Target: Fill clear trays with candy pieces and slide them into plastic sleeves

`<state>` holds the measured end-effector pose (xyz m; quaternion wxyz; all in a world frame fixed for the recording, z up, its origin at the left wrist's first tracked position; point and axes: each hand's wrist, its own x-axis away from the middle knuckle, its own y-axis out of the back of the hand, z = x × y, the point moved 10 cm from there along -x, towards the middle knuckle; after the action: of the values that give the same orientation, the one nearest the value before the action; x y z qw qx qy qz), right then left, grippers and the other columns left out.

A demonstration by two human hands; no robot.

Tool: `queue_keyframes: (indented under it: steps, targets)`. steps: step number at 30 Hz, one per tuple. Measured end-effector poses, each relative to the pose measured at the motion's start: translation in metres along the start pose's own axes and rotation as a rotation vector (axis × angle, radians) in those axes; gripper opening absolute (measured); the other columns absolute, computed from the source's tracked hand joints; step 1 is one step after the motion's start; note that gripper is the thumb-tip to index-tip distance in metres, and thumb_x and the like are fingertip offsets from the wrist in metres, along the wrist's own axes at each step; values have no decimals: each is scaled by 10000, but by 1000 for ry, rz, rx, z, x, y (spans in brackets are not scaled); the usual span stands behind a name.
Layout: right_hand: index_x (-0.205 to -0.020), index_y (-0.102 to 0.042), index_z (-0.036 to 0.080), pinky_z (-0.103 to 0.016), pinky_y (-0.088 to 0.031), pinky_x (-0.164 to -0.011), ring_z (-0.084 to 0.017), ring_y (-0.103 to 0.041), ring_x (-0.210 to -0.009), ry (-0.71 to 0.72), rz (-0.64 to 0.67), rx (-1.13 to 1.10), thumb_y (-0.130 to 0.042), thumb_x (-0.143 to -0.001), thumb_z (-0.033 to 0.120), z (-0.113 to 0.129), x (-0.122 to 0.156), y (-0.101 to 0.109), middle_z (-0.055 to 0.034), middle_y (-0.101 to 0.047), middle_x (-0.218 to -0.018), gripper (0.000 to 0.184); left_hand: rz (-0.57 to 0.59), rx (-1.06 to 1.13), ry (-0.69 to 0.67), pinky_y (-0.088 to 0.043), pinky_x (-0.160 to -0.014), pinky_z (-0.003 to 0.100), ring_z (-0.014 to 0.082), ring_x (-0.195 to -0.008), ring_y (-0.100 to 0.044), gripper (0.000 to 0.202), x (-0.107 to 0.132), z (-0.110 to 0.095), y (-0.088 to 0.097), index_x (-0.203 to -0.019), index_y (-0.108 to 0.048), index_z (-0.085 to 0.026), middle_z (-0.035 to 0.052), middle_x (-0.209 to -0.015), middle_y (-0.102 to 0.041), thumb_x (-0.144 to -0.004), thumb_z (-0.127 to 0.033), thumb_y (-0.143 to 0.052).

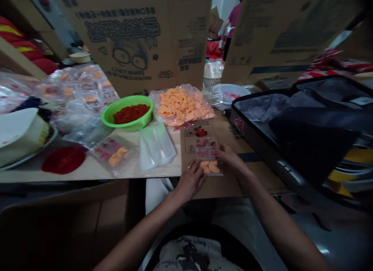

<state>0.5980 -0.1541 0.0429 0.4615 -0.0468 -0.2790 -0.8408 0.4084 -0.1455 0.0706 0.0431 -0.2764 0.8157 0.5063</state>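
Note:
A clear plastic tray (206, 152) lies on a cardboard sheet in front of me, with red pieces in its far compartments and several orange crescent-shaped pieces (210, 167) at its near end. My left hand (191, 180), wearing a ring, closes on the tray's near left edge. On the right side, my right hand (230, 157) grips the tray's edge with bent fingers; its fingertips are partly hidden. Just beyond the tray sits a small heap of red pieces (200, 131). To the left lie flat clear plastic bags (157, 146) and a filled clear packet (111, 152).
A bag of orange pieces (180, 104) and a green bowl (127, 124) of red strips stand behind. An open suitcase (262, 135) borders the right side. Tall cardboard (136, 38) blocks the back. A red lid-like disc (64, 160) lies left. A person (233, 18) stands far off.

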Motion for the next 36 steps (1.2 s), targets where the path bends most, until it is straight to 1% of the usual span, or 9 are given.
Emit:
queue_keyframes:
  steps: [4, 7, 11, 13, 18, 23, 26, 29, 36]
  targets:
    - [-840, -666, 147, -238, -510, -532, -175, -645, -568, -39, 153, -378, -661, -731, 241, -2, -1, -32, -39, -685, -636, 144, 52, 57, 7, -460, -1125, 477, 287, -1376, -478, 197, 3, -3, 12, -1103, -616, -196, 162, -1428, -531, -942, -306, -588]
    - [-785, -624, 167, -245, -507, -494, -169, -627, -516, -161, 148, -466, -653, -665, 149, -17, -2, -33, -22, -670, -608, 125, 55, 120, 33, -521, -1028, 405, 255, -1243, -582, 240, 8, 13, 43, -1151, -636, -224, 128, -1319, -608, -952, -341, -570]
    - [-782, -573, 193, -248, -513, -476, -151, -600, -467, -258, 77, -509, -617, -635, 52, -28, 0, -22, 7, -647, -583, 208, -112, -149, 342, -520, -941, 440, 275, -1037, -624, 234, 25, 95, 112, -1114, -681, -197, 124, -1082, -650, -906, -226, -578]
    - [-787, -551, 203, -245, -516, -475, -144, -595, -463, -267, 55, -517, -618, -658, 42, -27, 2, -19, 13, -640, -586, 217, -87, -244, 452, -512, -918, 446, 290, -997, -613, 254, 33, 135, 128, -1067, -707, -185, 119, -1048, -644, -820, -244, -701]
    - [-938, -543, 214, -256, -542, -510, -146, -626, -504, -256, 79, -570, -609, -694, 24, -15, 9, -25, 21, -672, -679, 316, 2, -111, 478, -515, -847, 355, 233, -935, -633, 169, 42, 177, 123, -915, -748, -206, 80, -983, -662, -813, -340, -733]
    - [-936, -535, 203, -248, -555, -520, -140, -627, -498, -306, 117, -592, -600, -713, 26, -14, 19, -31, 14, -663, -666, 292, -25, -326, 348, -396, -1033, 502, 325, -1268, -538, 341, 46, 149, 111, -1195, -681, -274, 105, -1344, -626, -854, -283, -693]
    - [-925, -540, 202, -239, -544, -496, -137, -621, -485, -314, 114, -599, -588, -712, 24, -19, 20, -29, 22, -650, -647, 282, 12, -370, 317, -382, -1039, 497, 295, -1241, -573, 302, 48, 133, 98, -1143, -690, -272, 92, -1316, -658, -875, -161, -606]
    - [-922, -544, 204, -242, -545, -486, -143, -632, -494, -326, 136, -617, -590, -709, 18, -25, 19, -30, 17, -664, -671, 287, -1, -344, 349, -435, -993, 453, 281, -1205, -603, 202, 46, 130, 96, -1044, -719, -244, 98, -1247, -694, -907, -215, -573]
    - [-901, -645, 198, -223, -580, -545, -135, -670, -563, -263, 322, -747, -635, -700, 19, -8, 25, -38, -9, -712, -750, 268, -189, 62, 836, -485, -761, 269, 198, -827, -688, 174, 60, 183, 112, -863, -766, -201, 24, -837, -762, -814, -311, -640]
